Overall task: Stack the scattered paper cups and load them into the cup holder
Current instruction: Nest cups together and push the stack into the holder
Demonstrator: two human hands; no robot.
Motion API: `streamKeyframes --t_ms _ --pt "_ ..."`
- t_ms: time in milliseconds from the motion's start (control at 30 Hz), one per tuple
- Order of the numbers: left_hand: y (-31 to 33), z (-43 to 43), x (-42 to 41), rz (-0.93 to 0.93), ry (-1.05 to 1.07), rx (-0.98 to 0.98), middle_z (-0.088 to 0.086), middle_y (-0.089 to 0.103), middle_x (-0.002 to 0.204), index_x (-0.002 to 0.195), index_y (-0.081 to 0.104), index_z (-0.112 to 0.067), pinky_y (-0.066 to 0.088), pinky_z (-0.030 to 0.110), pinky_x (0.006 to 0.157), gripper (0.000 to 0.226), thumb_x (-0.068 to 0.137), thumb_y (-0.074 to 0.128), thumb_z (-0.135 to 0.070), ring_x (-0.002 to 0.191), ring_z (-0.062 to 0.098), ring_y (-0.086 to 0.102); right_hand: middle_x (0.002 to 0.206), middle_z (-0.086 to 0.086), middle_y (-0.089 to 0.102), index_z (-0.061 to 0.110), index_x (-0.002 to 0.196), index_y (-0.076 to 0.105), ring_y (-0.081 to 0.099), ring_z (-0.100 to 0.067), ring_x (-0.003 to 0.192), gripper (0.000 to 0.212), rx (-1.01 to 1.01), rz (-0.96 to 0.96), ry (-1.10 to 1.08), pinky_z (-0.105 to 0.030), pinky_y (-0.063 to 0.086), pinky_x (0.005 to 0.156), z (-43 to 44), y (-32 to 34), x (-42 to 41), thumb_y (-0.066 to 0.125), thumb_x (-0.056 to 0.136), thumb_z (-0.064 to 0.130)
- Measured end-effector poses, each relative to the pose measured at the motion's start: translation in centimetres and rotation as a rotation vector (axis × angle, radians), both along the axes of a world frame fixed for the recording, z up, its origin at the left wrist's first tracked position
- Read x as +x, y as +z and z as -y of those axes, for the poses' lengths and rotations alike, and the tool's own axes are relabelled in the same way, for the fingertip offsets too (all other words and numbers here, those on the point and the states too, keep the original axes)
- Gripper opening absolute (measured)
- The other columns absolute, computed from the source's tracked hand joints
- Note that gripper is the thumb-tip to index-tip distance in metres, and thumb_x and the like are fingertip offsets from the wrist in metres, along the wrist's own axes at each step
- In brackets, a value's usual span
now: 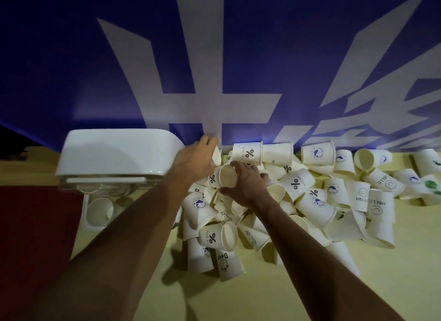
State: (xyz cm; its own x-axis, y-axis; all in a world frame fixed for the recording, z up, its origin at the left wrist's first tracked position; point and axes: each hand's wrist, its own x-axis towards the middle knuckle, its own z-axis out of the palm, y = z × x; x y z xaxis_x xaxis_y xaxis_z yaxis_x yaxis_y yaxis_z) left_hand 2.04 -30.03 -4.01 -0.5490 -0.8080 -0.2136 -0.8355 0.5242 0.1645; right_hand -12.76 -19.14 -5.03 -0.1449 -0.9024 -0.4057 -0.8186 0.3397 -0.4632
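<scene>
Right grip (243,182) curls round a white percent-marked cup (226,178); left grip (195,158) pinches a second cup (217,157).

My left hand (194,159) reached to the back of the pile, its fingers curled round a white cup (217,156) just beside the cup holder (114,151). My right hand (244,183) gripped a percent-marked cup (226,178) that lay on its side with its mouth toward me, thumb under the rim and fingers over it. The two held cups sat close together. The scattered paper cups (310,201) were heaped on the yellow table (238,301), against a blue banner (71,69) with white characters.
</scene>
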Motion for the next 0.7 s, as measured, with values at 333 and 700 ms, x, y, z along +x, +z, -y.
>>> streamKeyframes --t_ms 333,700 --pt "7.7 -3.9 2.3 -0.589 0.324 0.109 -0.006 0.050 0.128 0.137 0.042 -0.027 0.045 0.026 0.082 0.078 0.075 0.089 -0.037 0.111 0.015 0.053 0.133 0.001 0.052 0.021 0.144 0.049 0.049 -0.020 0.122 0.078 -0.287 0.184 -0.222 -0.039 0.043 0.104 -3.1 5.5 -1.9 0.081 0.079 0.049" --pt "10.5 -15.8 18.2 -1.090 0.414 0.192 -0.027 0.054 0.130 0.138 0.043 -0.037 0.055 0.031 0.090 0.067 0.083 0.071 -0.064 0.118 0.006 0.059 0.130 0.016 0.052 0.026 0.142 0.054 0.051 0.002 0.119 0.078 -0.501 0.251 -0.163 -0.013 0.045 0.093 -10.1 11.0 7.3 0.085 0.076 0.052"
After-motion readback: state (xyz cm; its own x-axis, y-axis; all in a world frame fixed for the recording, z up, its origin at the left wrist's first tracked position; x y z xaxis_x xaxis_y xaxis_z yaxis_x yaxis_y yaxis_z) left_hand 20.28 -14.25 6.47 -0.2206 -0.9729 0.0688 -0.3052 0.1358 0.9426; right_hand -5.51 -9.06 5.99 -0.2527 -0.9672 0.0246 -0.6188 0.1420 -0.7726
